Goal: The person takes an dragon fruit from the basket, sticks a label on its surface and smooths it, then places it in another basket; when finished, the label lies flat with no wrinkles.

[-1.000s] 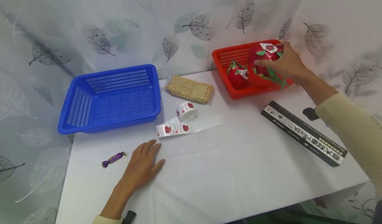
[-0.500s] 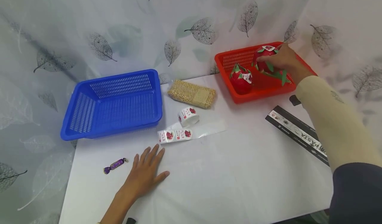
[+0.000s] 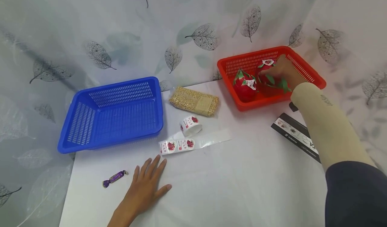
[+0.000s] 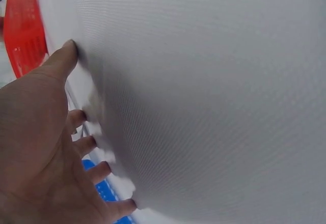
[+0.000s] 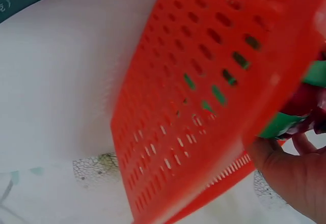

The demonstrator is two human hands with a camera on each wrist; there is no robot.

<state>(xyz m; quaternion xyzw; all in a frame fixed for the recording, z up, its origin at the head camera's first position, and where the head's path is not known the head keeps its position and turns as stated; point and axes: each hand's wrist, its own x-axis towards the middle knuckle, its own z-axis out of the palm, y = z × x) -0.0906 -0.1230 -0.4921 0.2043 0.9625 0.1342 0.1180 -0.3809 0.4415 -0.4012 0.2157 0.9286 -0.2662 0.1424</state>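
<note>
Inside the red basket [image 3: 251, 106], my right hand [image 3: 287, 72] grips a dragon fruit [image 3: 267, 73] that has green scales and a white label. A second labelled dragon fruit [image 3: 245, 87] sits in the same basket, just left of it. In the right wrist view the basket wall hides part of the held fruit [image 5: 305, 102], and the thumb lies against its side. My left hand [image 3: 145, 188] rests on the white table with its fingers spread and holds nothing. Close to its left lies a purple wrapped candy [image 3: 116, 177].
A blue basket [image 3: 110, 143] stands at the back left. Between the baskets lie a bag of yellow kernels [image 3: 195, 101], a roll of labels [image 3: 191, 125] and its unrolled strip [image 3: 184, 145]. My right sleeve partly covers a black pasta box [image 3: 293, 133].
My right hand has lowered the dragon fruit into the red basket, and the right forearm has swung left over the pasta box. The left hand's fingers have spread wider on the table.
</note>
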